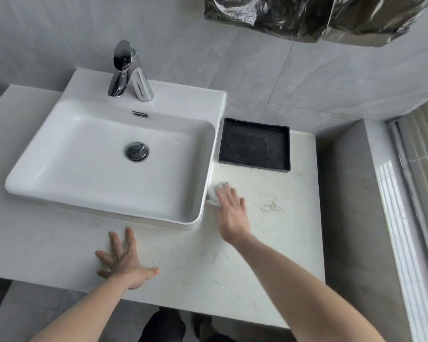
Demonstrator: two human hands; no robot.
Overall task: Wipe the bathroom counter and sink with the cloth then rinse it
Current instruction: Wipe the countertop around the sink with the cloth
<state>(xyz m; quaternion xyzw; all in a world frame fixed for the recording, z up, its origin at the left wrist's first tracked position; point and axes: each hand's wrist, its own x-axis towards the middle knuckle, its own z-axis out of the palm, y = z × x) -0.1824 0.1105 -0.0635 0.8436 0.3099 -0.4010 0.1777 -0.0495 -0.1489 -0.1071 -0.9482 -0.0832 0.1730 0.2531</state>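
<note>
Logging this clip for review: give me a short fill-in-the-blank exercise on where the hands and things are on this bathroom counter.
1. The right hand presses the cloth on the counter beside the ____.
2. The black tray sits to the ____ of the sink.
3. The left hand lies ____ on the counter.
4. Water from the tap is ____.

Missing words: sink; right; flat; off
</note>
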